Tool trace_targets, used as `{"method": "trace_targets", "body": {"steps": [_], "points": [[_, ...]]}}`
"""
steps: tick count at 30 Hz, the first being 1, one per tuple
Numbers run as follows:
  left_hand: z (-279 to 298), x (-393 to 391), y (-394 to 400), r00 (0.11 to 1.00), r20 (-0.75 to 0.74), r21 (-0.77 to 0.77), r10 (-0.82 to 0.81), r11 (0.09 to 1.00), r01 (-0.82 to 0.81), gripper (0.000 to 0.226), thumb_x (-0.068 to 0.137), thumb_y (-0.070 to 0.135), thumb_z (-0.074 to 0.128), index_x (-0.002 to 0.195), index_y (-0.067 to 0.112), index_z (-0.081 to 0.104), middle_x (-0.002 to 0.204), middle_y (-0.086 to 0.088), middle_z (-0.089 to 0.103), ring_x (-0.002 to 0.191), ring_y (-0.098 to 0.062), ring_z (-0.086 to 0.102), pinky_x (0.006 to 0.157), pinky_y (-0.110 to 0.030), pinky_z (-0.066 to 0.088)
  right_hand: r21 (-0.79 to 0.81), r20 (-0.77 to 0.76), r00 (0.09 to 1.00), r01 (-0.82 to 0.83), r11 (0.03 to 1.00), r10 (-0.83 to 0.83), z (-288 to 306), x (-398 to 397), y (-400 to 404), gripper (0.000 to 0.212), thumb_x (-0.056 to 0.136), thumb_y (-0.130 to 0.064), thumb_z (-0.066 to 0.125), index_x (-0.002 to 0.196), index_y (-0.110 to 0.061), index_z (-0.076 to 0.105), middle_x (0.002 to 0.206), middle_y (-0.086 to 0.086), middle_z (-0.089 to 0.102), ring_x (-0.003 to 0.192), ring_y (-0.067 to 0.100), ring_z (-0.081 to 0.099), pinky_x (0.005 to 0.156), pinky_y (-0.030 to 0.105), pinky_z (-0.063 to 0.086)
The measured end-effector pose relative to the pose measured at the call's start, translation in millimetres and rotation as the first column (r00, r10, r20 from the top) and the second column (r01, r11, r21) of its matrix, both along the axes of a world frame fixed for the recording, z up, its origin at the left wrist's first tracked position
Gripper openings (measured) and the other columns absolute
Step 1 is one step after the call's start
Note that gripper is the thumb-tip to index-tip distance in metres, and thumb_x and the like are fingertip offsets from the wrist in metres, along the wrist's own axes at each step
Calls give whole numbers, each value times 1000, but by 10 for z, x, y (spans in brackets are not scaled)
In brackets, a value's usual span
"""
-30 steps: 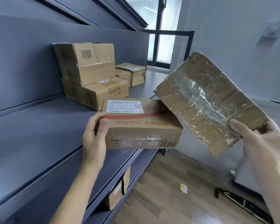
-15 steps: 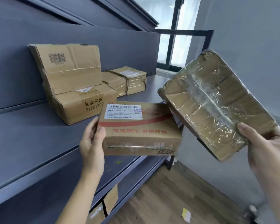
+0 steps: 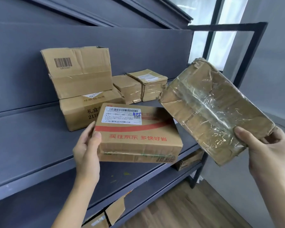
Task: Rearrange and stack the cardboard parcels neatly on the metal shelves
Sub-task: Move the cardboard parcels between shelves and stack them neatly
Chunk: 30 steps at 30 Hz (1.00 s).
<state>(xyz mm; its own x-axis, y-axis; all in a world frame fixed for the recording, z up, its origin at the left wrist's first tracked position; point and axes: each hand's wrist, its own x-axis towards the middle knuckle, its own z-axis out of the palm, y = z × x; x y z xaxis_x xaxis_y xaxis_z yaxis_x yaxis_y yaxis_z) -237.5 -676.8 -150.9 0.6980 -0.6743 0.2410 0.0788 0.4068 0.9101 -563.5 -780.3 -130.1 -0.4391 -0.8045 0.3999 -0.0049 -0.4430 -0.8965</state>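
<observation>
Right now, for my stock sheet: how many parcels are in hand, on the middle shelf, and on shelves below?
In hand: 2 (red-printed parcel, taped parcel)
Middle shelf: 4
Below: 2 visible, partly hidden
Total: 8

Tall window (image 3: pixel 204 30) behind the rack's end, grey wall (image 3: pixel 278 71) at right, wood floor (image 3: pixel 187 211) below

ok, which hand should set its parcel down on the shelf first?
Left, probably. The left hand holds the red-striped cardboard box level, low over the grey metal shelf; the right hand holds the tape-wrapped brown parcel tilted beyond the shelf edge.
</observation>
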Motion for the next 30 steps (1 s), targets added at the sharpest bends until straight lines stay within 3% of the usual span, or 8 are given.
{"method": "trace_targets", "body": {"steps": [3, 10, 15, 18, 21, 23, 26, 30], "points": [[13, 19, -174, 1000, -5, -17, 0, 1000, 0, 43, 81, 24, 54, 124, 20, 56, 99, 7, 71, 98, -14, 66, 79, -28, 56, -8, -47, 999, 11, 1000, -11, 8, 55, -253, 34, 66, -8, 82, 92, -23, 66, 79, -17, 70, 71, -4, 65, 67, 11, 51], [-85, 80, -503, 999, -40, -35, -1, 999, 0, 41, 71, 29, 59, 113, 29, 60, 99, 10, 72, 99, -16, 66, 81, -33, 55, 54, -139, 990, 30, 998, -22, 86, 242, -902, 33, 64, -13, 84, 87, -25, 63, 90, -7, 69, 75, 2, 67, 66, 14, 54], [-157, -75, -735, 999, -42, -40, -30, 999, 28, 49, 61, 38, 68, 109, 30, 61, 105, 10, 71, 106, -16, 63, 88, -32, 52, 61, -198, 977, 100, 993, -86, 65, 218, -1263, 44, 63, -17, 86, 100, -21, 63, 103, 1, 69, 88, 10, 68, 78, 27, 56], [-142, -224, -872, 999, -24, -38, -33, 999, 32, 55, 57, 44, 66, 110, 30, 61, 105, 13, 70, 103, -10, 64, 84, -25, 54, 53, -252, 959, 147, 988, -129, 97, 169, -1469, 47, 64, -19, 85, 105, -17, 62, 105, 2, 68, 71, -13, 61, 68, 8, 51], [-134, -335, -1021, 999, -44, -23, -16, 1000, 15, 54, 55, 47, 69, 107, 32, 63, 105, 9, 71, 104, -15, 65, 89, -35, 53, -3, -317, 935, 168, 986, -160, 112, 118, -1714, 53, 67, -17, 83, 114, -12, 60, 105, -2, 62, 63, -20, 54, 64, -3, 41], [-135, -409, -1134, 998, -54, -15, 25, 1000, -26, 52, 52, 49, 74, 102, 36, 66, 104, 8, 71, 105, -19, 64, 92, -43, 51, -27, -365, 913, 185, 982, -182, 112, 78, -1910, 57, 67, -18, 83, 118, -13, 58, 104, -5, 59, 72, -6, 57, 76, 2, 44], [-132, -564, -1297, 992, -59, -17, 112, 993, -113, 39, 57, 43, 67, 95, 40, 69, 101, 9, 71, 107, -22, 63, 96, -48, 46, -46, -454, 873, 175, 983, -177, 62, 23, -2284, 62, 66, -22, 83, 120, -15, 55, 112, -5, 59, 94, 10, 57, 96, 36, 49], [-114, -806, -1449, 973, -74, -12, 220, 975, -221, 35, 58, 43, 66, 93, 41, 69, 97, 10, 72, 103, -19, 63, 95, -47, 47, -100, -608, 783, 85, 991, -129, -31, 24, -2825, 67, 68, -18, 81, 127, -8, 50, 138, 5, 50, 121, 24, 51, 104, 37, 39]]}}
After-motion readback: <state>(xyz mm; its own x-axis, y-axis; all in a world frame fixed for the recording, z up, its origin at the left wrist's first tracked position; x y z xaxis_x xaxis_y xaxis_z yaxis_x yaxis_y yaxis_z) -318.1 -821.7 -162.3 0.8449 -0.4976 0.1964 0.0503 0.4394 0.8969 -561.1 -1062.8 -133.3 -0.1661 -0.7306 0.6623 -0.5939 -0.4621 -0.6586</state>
